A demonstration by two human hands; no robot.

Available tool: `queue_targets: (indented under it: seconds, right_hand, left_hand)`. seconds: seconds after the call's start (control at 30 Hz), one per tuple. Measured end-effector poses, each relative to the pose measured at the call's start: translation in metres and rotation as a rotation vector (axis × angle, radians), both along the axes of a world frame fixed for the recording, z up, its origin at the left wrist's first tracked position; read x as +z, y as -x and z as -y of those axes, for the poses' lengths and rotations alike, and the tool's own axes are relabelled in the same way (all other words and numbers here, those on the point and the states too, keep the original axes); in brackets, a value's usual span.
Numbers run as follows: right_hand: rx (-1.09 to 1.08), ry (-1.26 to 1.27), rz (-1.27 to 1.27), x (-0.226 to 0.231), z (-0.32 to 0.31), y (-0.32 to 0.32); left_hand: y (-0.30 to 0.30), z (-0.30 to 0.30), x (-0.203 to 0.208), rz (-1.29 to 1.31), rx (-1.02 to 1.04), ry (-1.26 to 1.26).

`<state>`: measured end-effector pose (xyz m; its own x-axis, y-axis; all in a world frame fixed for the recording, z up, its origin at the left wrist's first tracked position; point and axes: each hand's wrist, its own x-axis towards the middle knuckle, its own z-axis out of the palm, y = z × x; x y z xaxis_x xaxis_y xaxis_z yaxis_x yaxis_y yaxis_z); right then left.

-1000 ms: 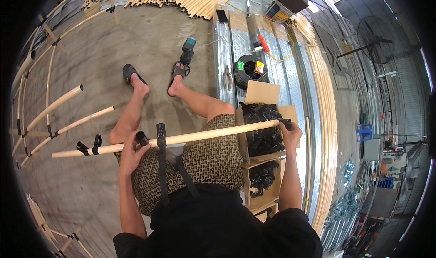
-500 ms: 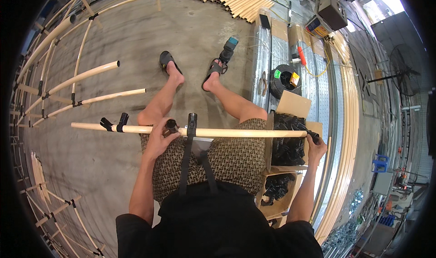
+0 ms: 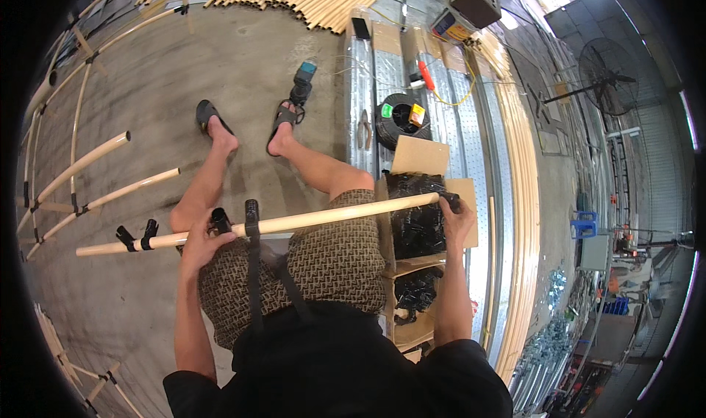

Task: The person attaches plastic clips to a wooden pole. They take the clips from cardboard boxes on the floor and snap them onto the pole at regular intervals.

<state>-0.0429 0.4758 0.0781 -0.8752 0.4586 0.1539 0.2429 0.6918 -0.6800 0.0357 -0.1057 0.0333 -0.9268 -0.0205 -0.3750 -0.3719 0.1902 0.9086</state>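
Across my lap lies a long cream pole, its right end tilted slightly away from me. My left hand is closed round the pole, thumb and fingers beside an upright black pipe joint. Just right of that hand, another black joint is on the pole. Two more, a left joint and its neighbour, sit toward the pole's left end. At the right end my right hand grips a black end joint, partly hidden by the fingers.
Open cardboard boxes of black parts, an upper box and a lower box, stand by my right leg. Beyond are pliers, a black coil and a cordless tool. Jointed pole frames stand at left.
My view has swung, so the surroundings sit further left. The pole has gone from nearly level to tilted, its right end further from me. Both hands keep their grips.
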Motion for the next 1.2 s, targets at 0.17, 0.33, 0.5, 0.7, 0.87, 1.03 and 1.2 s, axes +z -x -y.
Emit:
queue_targets:
  seconds: [0.17,0.33,0.5,0.7,0.87,1.03,1.2]
  right_hand:
    - [0.036,-0.031,-0.11,-0.011,-0.011,-0.004]
    - [-0.013,0.0,-0.096,0.006,0.008,-0.008]
    - [-0.047,-0.033,-0.12,-0.003,0.003,-0.008]
    - [-0.05,-0.024,-0.107,-0.003,0.005,-0.006]
    - [-0.028,-0.035,-0.136,-0.021,-0.007,-0.011]
    - [0.003,-0.093,-0.148,-0.022,0.003,-0.013]
    - [-0.004,-0.009,-0.083,-0.018,0.041,-0.024]
  left_hand:
    - [0.003,0.009,-0.028,-0.097,-0.085,-0.046]
    - [-0.005,0.0,-0.008,-0.133,-0.049,-0.028]
    - [-0.005,0.0,-0.006,-0.123,-0.032,-0.036]
    - [-0.007,0.002,-0.007,-0.115,-0.03,-0.002]
    - [-0.008,-0.002,-0.01,-0.151,-0.003,-0.022]
    - [-0.008,-0.001,-0.012,-0.153,0.005,-0.031]
    - [-0.01,-0.001,-0.013,-0.164,0.01,-0.045]
